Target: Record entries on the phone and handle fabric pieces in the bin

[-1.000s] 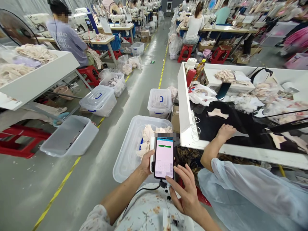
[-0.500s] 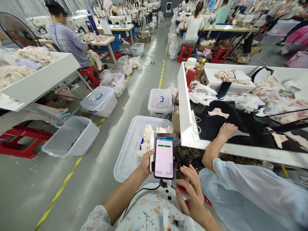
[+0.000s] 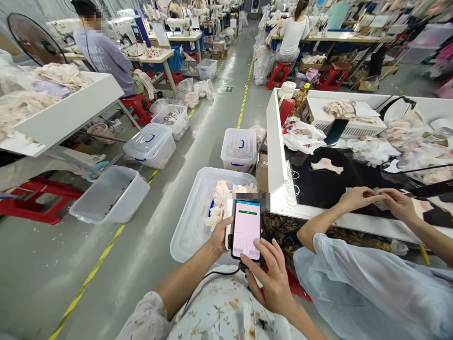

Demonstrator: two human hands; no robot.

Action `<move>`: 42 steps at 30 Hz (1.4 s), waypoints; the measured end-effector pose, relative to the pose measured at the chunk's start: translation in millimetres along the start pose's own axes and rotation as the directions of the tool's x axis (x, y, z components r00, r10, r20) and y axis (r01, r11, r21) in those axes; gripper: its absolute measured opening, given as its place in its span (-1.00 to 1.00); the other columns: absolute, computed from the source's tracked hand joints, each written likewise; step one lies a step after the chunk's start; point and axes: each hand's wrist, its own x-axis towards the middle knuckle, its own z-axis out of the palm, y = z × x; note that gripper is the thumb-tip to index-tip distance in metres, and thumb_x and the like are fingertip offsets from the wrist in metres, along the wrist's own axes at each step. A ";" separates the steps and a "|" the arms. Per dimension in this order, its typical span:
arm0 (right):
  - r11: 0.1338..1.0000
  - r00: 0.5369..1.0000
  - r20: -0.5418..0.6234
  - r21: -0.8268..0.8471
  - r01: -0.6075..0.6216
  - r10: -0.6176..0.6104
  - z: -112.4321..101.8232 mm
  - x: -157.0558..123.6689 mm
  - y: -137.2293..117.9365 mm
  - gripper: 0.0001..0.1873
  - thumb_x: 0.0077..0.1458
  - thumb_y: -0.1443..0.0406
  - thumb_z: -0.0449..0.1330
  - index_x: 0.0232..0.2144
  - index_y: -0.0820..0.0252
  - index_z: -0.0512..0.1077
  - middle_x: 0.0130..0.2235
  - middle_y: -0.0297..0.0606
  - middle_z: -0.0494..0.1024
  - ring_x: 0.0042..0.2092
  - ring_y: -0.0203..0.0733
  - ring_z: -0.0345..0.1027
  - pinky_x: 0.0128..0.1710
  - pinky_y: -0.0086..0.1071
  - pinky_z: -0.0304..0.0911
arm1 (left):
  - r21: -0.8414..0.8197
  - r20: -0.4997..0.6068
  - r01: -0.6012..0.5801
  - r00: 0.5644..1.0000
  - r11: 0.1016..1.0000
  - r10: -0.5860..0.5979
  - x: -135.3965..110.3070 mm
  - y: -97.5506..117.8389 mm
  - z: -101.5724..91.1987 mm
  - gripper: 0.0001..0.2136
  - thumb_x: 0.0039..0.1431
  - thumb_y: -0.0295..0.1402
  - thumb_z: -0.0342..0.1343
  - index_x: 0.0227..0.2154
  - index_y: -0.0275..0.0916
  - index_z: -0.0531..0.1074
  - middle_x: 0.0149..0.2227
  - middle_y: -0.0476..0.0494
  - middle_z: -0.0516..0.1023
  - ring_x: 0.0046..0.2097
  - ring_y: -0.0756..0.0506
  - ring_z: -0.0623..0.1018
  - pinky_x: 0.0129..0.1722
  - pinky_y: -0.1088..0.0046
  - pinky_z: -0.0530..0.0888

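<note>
My left hand (image 3: 222, 234) grips a smartphone (image 3: 247, 229) by its left side, along with a white block-like thing (image 3: 229, 222) behind it. The phone's lit screen shows a green bar and a keypad, and a black cable (image 3: 219, 272) runs from its bottom end. My right hand (image 3: 267, 274) is spread, its fingertips over the lower part of the screen and holding nothing; whether they touch the glass I cannot tell. Just beyond the phone, beige fabric pieces (image 3: 220, 198) lie on a translucent plastic lid (image 3: 191, 212).
At right, a co-worker's hands (image 3: 378, 196) hold a small pale piece over a white-edged workbench (image 3: 311, 212). Lidded plastic boxes (image 3: 239, 147) and an open plastic bin (image 3: 113, 198) stand on the floor. Red stools (image 3: 42, 200), sewing tables and seated people line the aisle (image 3: 215, 108).
My right hand has moved up and left onto the phone's screen. The co-worker's hand has left the black bench surface, and both their hands now hold a small piece. The view has shifted slightly.
</note>
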 end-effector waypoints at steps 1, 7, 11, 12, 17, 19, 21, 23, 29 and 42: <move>1.000 1.000 0.008 -0.006 0.002 -0.002 0.3 0.6 -0.5 -0.60 0.05 0.46 0.11 -0.04 0.09 0.38 0.15 -0.12 0.18 0.16 0.13 0.05 0.10 0.24 0.00 | -0.003 0.006 0.000 1.000 1.000 0.000 -0.2 -0.7 0.6 -0.36 -0.07 -0.12 0.13 0.05 -0.46 0.30 -0.01 -0.47 0.46 0.05 -0.41 0.41 0.09 0.01 0.20; 0.999 1.000 0.020 -0.033 0.007 -0.006 -0.2 4.1 -3.0 -0.59 0.04 0.45 0.10 -0.03 0.09 0.38 0.14 -0.12 0.19 0.16 0.14 0.06 0.11 0.24 0.00 | -0.020 0.030 0.001 1.000 1.000 -0.001 -1.8 -2.7 4.6 -0.36 -0.05 -0.13 0.13 0.06 -0.45 0.30 0.01 -0.44 0.45 0.06 -0.41 0.40 0.09 0.03 0.20; 0.999 0.995 -0.090 0.022 0.038 -0.036 -4.4 1.9 -2.0 -0.57 0.00 0.50 0.10 -0.05 0.16 0.37 0.10 -0.09 0.24 0.12 0.11 0.13 0.10 0.20 0.05 | -0.032 0.039 -0.018 0.999 0.999 0.019 -0.9 -4.5 0.1 -0.39 -0.02 -0.15 0.10 0.06 -0.44 0.30 0.01 -0.43 0.45 0.06 -0.40 0.41 0.09 0.04 0.21; 0.998 0.992 -0.122 0.035 0.047 -0.042 -5.6 1.0 -1.3 -0.58 -0.01 0.51 0.10 -0.06 0.18 0.36 0.08 -0.08 0.25 0.11 0.10 0.15 0.10 0.20 0.05 | -0.032 0.042 -0.021 0.999 0.999 0.023 -0.8 -5.0 -1.2 -0.40 -0.01 -0.15 0.09 0.06 -0.45 0.30 0.00 -0.43 0.45 0.06 -0.40 0.41 0.09 0.04 0.21; 0.996 0.986 -0.163 0.075 0.037 -0.024 -9.8 -1.9 1.2 -0.67 -0.01 0.52 0.09 -0.14 0.28 0.34 0.06 -0.01 0.26 0.10 0.15 0.16 0.06 0.25 0.07 | -0.013 0.044 -0.005 0.999 1.000 0.005 -2.9 -5.7 -0.8 -0.41 0.00 -0.13 0.06 0.03 -0.48 0.33 -0.04 -0.47 0.48 0.05 -0.39 0.42 0.09 0.04 0.21; 0.997 0.986 -0.169 0.075 0.013 0.000 -10.7 -1.8 1.3 -0.70 0.00 0.51 0.08 -0.16 0.29 0.33 0.05 0.00 0.27 0.10 0.14 0.16 0.06 0.24 0.07 | 0.000 0.040 0.008 0.999 1.000 -0.008 -4.1 -5.3 2.1 -0.40 -0.01 -0.11 0.07 0.02 -0.47 0.34 -0.04 -0.46 0.48 0.04 -0.39 0.43 0.07 0.03 0.23; 0.997 0.985 -0.169 0.072 -0.024 0.036 -11.4 -1.2 1.0 -0.73 0.02 0.49 0.07 -0.18 0.27 0.33 0.05 -0.01 0.27 0.11 0.12 0.15 0.07 0.22 0.07 | 0.008 0.033 0.016 0.999 1.000 -0.016 -4.7 -4.8 4.5 -0.39 -0.02 -0.09 0.08 0.01 -0.46 0.35 -0.05 -0.46 0.49 0.03 -0.40 0.43 0.07 0.03 0.23; 0.996 0.985 -0.161 0.071 -0.054 0.065 -12.1 -0.6 0.7 -0.75 0.03 0.48 0.05 -0.20 0.25 0.34 0.06 -0.04 0.27 0.11 0.09 0.15 0.09 0.20 0.06 | 0.011 0.026 0.021 0.999 1.000 -0.022 -4.5 -4.4 5.4 -0.39 -0.03 -0.09 0.08 0.00 -0.46 0.36 -0.05 -0.46 0.49 0.04 -0.40 0.43 0.08 0.02 0.22; 0.998 0.992 -0.114 0.038 -0.041 0.045 -10.4 -0.9 -0.2 -0.65 0.01 0.49 0.07 -0.12 0.18 0.39 0.10 -0.07 0.23 0.13 0.12 0.12 0.09 0.23 0.04 | -0.004 0.046 0.000 0.999 1.000 0.000 -2.5 -4.5 3.0 -0.37 -0.03 -0.11 0.09 0.03 -0.49 0.32 -0.03 -0.51 0.47 0.07 -0.42 0.40 0.11 0.00 0.17; 0.999 0.998 -0.049 -0.010 -0.036 0.036 -3.5 7.8 -5.1 -0.61 0.05 0.46 0.10 -0.05 0.11 0.38 0.14 -0.10 0.19 0.15 0.15 0.07 0.08 0.25 0.02 | -0.005 -0.009 -0.013 1.000 1.000 0.013 -2.2 -8.4 3.0 -0.42 -0.04 -0.13 0.11 -0.01 -0.46 0.37 -0.05 -0.45 0.49 0.06 -0.39 0.41 0.11 0.02 0.18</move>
